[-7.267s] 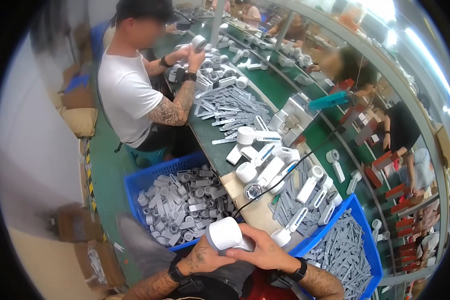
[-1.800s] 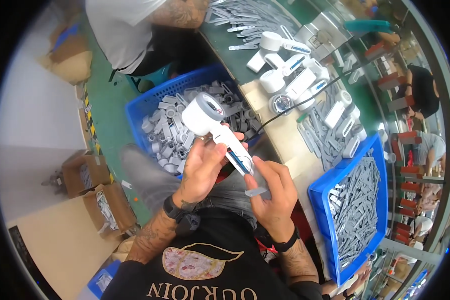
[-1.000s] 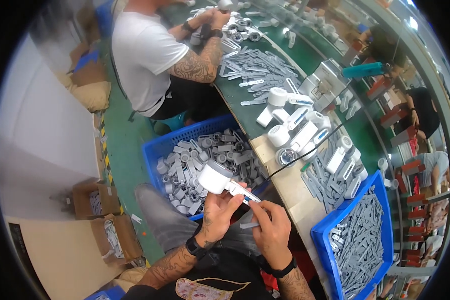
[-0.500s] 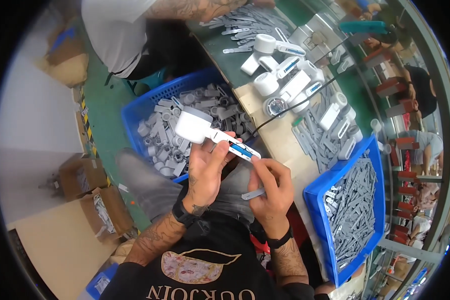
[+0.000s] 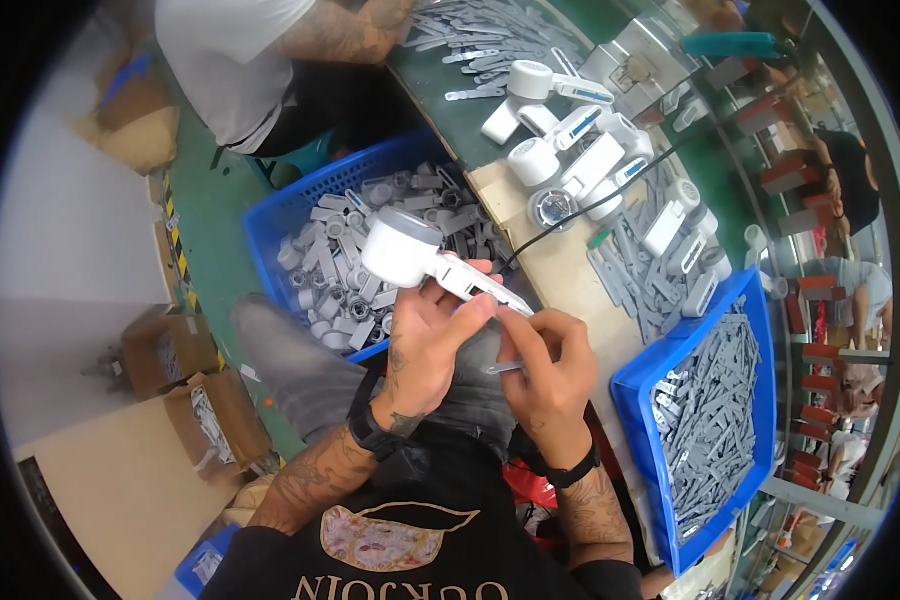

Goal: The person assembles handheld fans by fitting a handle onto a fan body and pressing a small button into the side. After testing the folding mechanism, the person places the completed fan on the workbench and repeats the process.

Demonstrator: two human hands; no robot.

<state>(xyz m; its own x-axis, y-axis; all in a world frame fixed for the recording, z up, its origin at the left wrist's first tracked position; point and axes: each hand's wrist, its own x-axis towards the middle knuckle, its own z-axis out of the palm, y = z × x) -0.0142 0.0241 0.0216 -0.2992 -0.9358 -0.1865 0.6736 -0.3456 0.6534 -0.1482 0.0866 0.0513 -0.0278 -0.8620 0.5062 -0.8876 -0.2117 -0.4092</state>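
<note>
Running up the R side of the person's lap, the worktop (image 5: pixel 560 280) carries a cluster of white units (image 5: pixel 592 165), prob. kept near for easy reach. Blue crate (image 5: pixel 310 190), full of grey & white parts, sits low beyond the L knee; blue tray (image 5: pixel 638 385) w/ loose grey strips is on the R, prob. so that hand can get at them.

White unit (image 5: pixel 448 272), w/ round head & slim handle, is held above the lap, tilted, head up-L. L hand (image 5: pixel 425 340) grips the handle: fingers under, thumb on top, prob. to steady it. R hand (image 5: pixel 550 375) has fingertips at the handle's lower end; handle lies btwn both hands' fingers, head clear of them. Grey strip (image 5: pixel 503 368) pokes out from R fingers, seemingly pinched; exact hold hidden.
</note>
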